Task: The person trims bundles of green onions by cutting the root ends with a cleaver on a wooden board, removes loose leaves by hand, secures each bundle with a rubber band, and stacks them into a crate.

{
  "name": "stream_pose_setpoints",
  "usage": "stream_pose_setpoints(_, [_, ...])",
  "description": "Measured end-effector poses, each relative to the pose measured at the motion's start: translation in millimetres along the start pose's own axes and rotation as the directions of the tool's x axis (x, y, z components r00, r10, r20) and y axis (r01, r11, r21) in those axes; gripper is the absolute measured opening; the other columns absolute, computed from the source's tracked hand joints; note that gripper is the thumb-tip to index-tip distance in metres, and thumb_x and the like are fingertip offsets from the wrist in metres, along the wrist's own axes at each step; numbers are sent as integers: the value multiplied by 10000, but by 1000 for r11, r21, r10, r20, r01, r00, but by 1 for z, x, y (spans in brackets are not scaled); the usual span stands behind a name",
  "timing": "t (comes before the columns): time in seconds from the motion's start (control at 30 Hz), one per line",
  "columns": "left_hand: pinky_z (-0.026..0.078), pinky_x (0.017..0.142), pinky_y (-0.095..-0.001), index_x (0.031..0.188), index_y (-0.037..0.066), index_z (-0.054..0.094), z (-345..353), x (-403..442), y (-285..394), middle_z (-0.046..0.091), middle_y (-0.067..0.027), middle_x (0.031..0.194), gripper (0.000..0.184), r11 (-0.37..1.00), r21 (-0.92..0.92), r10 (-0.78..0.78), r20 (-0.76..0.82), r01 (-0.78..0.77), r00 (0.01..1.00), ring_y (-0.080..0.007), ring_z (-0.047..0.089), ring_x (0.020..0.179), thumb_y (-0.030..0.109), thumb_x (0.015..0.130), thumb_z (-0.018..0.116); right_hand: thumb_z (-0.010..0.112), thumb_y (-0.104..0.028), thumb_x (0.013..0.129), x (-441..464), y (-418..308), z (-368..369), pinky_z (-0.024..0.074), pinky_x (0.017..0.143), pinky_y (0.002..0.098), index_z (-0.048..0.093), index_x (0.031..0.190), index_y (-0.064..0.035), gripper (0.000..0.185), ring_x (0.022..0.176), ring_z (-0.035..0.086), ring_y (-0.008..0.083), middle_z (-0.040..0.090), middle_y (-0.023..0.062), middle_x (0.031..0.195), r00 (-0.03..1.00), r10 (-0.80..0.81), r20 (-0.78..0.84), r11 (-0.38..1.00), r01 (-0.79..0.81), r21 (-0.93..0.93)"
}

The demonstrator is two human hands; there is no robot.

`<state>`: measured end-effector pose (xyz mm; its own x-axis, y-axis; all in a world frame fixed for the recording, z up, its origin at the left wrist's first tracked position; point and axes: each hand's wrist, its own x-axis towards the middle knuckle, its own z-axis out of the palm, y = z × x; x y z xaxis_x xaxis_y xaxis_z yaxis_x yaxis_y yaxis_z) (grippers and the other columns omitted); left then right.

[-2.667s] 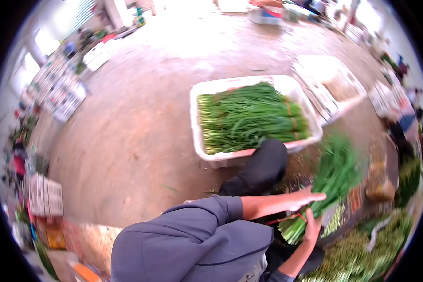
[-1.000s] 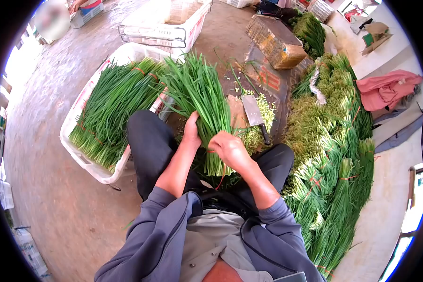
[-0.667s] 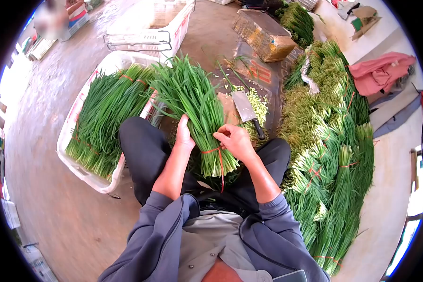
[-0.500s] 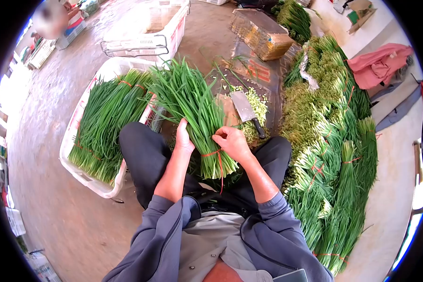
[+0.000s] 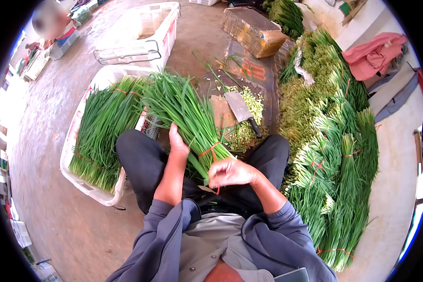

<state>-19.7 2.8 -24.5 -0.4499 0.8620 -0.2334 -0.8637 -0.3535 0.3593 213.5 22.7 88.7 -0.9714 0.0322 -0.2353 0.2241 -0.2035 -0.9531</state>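
A bunch of green garlic chives (image 5: 185, 117) slants across my lap, leaves toward the upper left. My left hand (image 5: 177, 140) is wrapped round its left side, most of the fingers hidden beneath. A red tie (image 5: 208, 150) circles the stems near their cut ends. Over those ends, my right hand (image 5: 230, 172) is pinched closed on the tie's loose tail, which shows below the fingers. Beyond the bunch, a cleaver (image 5: 239, 107) with a black handle lies among chopped stem ends (image 5: 254, 103).
To the left stands a white crate (image 5: 66, 162) with tied chive bunches (image 5: 105, 127). Another white crate (image 5: 169, 37) is behind it. A long pile of chives (image 5: 338, 164) lines my right side. Farther off are a taped box (image 5: 254, 33) and a pink garment (image 5: 373, 54).
My right hand has moved from the bunch's right side down to its cut ends, onto the tie's tail. The bunch has tilted, its cut ends shifting right.
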Motion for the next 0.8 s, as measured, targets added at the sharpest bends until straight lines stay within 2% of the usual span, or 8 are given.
stream_pose_setpoints(0.1, [524, 1014, -477, 1312, 37, 609, 2, 1, -1, 686, -130, 1249, 488, 1000, -22, 4, 4, -4, 1000, -309, 665, 1116, 392, 1010, 461, 800, -186, 906, -11, -10, -8, 549, 749, 263, 696, 1052, 9, 265, 812, 662, 97, 723, 20, 883, 894, 303, 329, 953, -272, -136])
stream_pose_setpoints(0.17, [526, 1011, -478, 1310, 39, 608, 1, 3, 1, 684, -128, 1250, 481, 999, -40, -16, 43, 18, 999, -306, 665, 1119, 386, 1010, 464, 787, -192, 909, -14, -36, -16, 540, 719, 244, 707, 1055, 7, 260, 795, 660, 85, 705, 10, 828, 928, 368, 61, 921, -355, -159])
stream_pose_setpoints(0.23, [529, 1007, -476, 1308, 40, 607, 3, 0, -1, 686, -125, 1245, 473, 999, -42, 6, 30, -5, 1000, -300, 669, 1113, 379, 1011, 462, 758, -227, 901, -10, -28, -32, 572, 708, 323, 718, 993, -7, 242, 780, 694, 157, 747, 81, 894, 934, 215, -285, 939, -278, -201])
stream_pose_setpoints(0.3, [530, 1005, -477, 1308, 39, 605, 3, -1, 1, 689, -123, 1237, 473, 999, -33, -6, 67, 9, 998, -299, 673, 1105, 376, 1010, 459, 748, -170, 889, 8, -11, -33, 564, 729, 342, 713, 984, -6, 193, 785, 700, 199, 737, 117, 899, 828, -199, -525, 843, -129, -523])
stream_pose_setpoints(0.4, [534, 989, -477, 1289, 41, 616, 4, -3, 0, 696, -124, 1222, 470, 1000, -8, -23, 74, 24, 997, -299, 677, 1090, 384, 1014, 448, 790, -123, 844, 33, -3, -18, 545, 692, 353, 703, 989, -15, 202, 744, 675, 231, 675, 117, 852, 730, -475, -491, 720, 2, -694])
stream_pose_setpoints(0.57, [515, 1013, -465, 1288, 41, 619, 6, -5, -1, 689, -127, 1238, 476, 1000, 23, -15, 60, 14, 998, -306, 663, 1114, 393, 1027, 432, 789, -269, 832, 69, -2, 4, 538, 615, 456, 607, 970, -75, 300, 725, 664, 345, 619, 122, 798, 614, -698, -368, 307, -208, -929])
stream_pose_setpoints(0.7, [524, 992, -455, 1281, 39, 624, -1, -3, -1, 698, -122, 1217, 459, 1000, 17, -1, 50, 0, 999, -296, 672, 1093, 383, 1021, 465, 778, -219, 865, 83, 9, -19, 542, 591, 413, 628, 945, -54, 236, 672, 662, 310, 621, 128, 771, 570, -763, -305, 299, -108, -948])
stream_pose_setpoints(0.8, [531, 989, -452, 1280, 41, 628, -9, 2, -1, 709, -126, 1202, 456, 998, 40, -52, 89, 49, 995, -302, 678, 1080, 379, 1020, 466, 712, -105, 953, 64, -32, -12, 492, 557, 250, 669, 890, -16, 117, 606, 596, 78, 644, 38, 710, 533, -360, -766, 927, 109, -360])
